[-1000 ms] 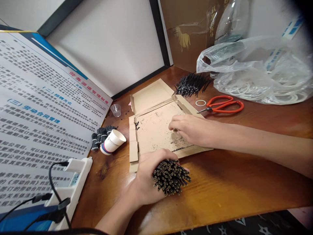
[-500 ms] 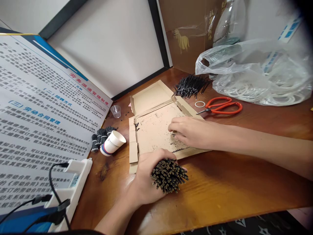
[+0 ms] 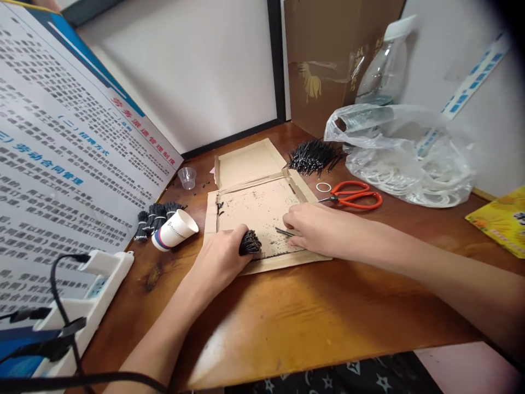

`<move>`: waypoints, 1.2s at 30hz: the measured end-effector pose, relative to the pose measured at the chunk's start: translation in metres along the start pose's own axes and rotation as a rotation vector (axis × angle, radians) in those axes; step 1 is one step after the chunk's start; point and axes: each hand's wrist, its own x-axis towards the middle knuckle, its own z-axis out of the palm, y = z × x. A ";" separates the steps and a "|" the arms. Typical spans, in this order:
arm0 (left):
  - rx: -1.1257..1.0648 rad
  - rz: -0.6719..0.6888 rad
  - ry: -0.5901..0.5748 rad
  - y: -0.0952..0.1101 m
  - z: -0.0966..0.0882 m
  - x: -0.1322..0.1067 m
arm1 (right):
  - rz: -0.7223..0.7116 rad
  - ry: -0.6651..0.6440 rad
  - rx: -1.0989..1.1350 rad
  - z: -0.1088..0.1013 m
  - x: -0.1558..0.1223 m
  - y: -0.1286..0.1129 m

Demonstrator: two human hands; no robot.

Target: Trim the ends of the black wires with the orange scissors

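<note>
My left hand [image 3: 219, 258] is closed round a bundle of thin black tubes [image 3: 250, 242], whose ends rest on the flattened cardboard box [image 3: 250, 161]. My right hand [image 3: 315, 230] lies on the same cardboard to the right. Its fingers are pressed together over a few loose black tubes [image 3: 284, 232] and dark crumbs, and the fingertips hide what they pinch.
A tipped paper cup [image 3: 174, 230] and tied black tube bundles [image 3: 153, 218] lie left of the cardboard. Behind are a small clear cup [image 3: 187, 177], a loose tube pile [image 3: 312, 155], orange scissors [image 3: 353, 196], a rubber band [image 3: 324, 187], a plastic bag [image 3: 404, 156]. A power strip [image 3: 88, 293] sits front left.
My left hand has carried the tube bundle forward from the table's front onto the cardboard. The view has tilted and shifted. My right hand stays on the cardboard.
</note>
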 end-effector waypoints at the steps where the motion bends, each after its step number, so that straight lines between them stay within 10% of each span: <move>1: -0.015 -0.004 -0.019 0.003 0.000 0.001 | 0.011 -0.011 -0.030 -0.001 0.000 -0.002; 13: -0.052 0.140 -0.073 0.026 -0.005 0.010 | 0.025 -0.029 -0.115 -0.017 0.011 -0.025; 36: -0.121 0.340 0.024 -0.004 0.006 0.010 | 0.082 0.073 0.339 -0.026 0.027 0.014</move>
